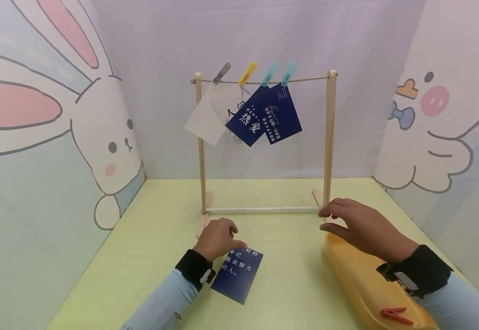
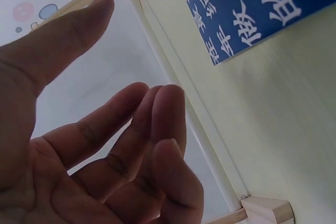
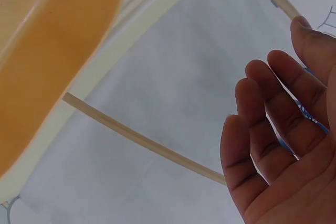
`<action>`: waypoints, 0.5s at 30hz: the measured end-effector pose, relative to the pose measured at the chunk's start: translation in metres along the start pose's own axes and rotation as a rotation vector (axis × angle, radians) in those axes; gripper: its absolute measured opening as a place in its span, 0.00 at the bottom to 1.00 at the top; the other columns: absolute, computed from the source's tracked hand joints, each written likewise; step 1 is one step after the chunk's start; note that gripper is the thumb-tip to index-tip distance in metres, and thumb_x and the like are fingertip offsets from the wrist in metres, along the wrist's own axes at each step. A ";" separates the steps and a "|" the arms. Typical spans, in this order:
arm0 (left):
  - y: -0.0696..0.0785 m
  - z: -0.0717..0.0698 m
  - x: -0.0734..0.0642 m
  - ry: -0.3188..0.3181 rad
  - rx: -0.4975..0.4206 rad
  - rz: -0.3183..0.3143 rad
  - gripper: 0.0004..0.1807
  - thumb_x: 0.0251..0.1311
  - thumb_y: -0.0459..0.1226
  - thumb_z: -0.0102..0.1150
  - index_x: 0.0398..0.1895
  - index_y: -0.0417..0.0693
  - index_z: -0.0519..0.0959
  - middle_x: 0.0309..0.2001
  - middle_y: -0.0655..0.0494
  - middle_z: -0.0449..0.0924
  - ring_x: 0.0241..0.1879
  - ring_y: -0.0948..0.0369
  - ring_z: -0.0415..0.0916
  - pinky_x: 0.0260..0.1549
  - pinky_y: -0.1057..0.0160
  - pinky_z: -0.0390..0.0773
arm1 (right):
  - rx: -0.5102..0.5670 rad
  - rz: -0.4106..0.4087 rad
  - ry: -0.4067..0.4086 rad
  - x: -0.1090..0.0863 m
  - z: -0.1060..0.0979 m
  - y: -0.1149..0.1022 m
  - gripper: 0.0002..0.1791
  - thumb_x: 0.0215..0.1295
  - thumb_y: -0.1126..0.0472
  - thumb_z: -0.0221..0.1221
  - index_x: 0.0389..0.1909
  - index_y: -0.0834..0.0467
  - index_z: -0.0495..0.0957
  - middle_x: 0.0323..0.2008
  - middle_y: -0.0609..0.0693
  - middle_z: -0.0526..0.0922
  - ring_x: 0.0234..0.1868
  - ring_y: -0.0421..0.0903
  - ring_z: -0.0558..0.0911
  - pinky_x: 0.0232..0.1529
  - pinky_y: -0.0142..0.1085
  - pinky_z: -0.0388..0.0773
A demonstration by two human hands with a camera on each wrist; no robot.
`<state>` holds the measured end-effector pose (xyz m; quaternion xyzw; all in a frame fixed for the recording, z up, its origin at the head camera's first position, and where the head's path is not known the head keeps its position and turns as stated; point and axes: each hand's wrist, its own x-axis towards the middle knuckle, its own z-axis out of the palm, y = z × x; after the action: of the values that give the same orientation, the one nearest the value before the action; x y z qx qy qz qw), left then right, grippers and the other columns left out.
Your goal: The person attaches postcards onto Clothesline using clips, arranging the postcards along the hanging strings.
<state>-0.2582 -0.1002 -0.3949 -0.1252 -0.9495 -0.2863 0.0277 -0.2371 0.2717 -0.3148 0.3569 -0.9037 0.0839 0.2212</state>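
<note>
A dark blue card (image 1: pixel 239 276) with white writing lies on the table. Above its far edge is my left hand (image 1: pixel 217 239), fingers loosely bent and thumb apart; the left wrist view shows nothing between them, with the card (image 2: pixel 257 11) off to one side. My right hand (image 1: pixel 359 224) hovers over the far end of a yellow tray (image 1: pixel 342 275), its fingers relaxed and holding nothing. In the tray's near end lies a red clothespin (image 1: pixel 397 315). Two blue cards (image 1: pixel 282 117) and two pale cards (image 1: pixel 207 114) hang overlapping from a string.
A wooden frame (image 1: pixel 330 137) stands at the back, with the string (image 1: pixel 313 79) across its top and a white bar (image 1: pixel 264 210) low down. Grey (image 1: pixel 222 72), yellow (image 1: pixel 248 73) and light blue clothespins (image 1: pixel 270 74) sit on the string. Printed cloth walls surround the table (image 1: pixel 140 256).
</note>
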 end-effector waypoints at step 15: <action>-0.004 0.008 -0.009 -0.097 0.077 0.005 0.37 0.40 0.50 0.85 0.53 0.40 0.85 0.47 0.48 0.88 0.41 0.55 0.84 0.36 0.55 0.82 | 0.037 0.070 -0.140 -0.038 0.011 0.002 0.13 0.58 0.58 0.75 0.40 0.41 0.85 0.41 0.33 0.82 0.41 0.35 0.81 0.41 0.36 0.85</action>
<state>-0.2504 -0.1014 -0.4049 -0.1400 -0.9597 -0.2432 -0.0127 -0.2172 0.2926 -0.3425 0.3340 -0.9272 0.0834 0.1478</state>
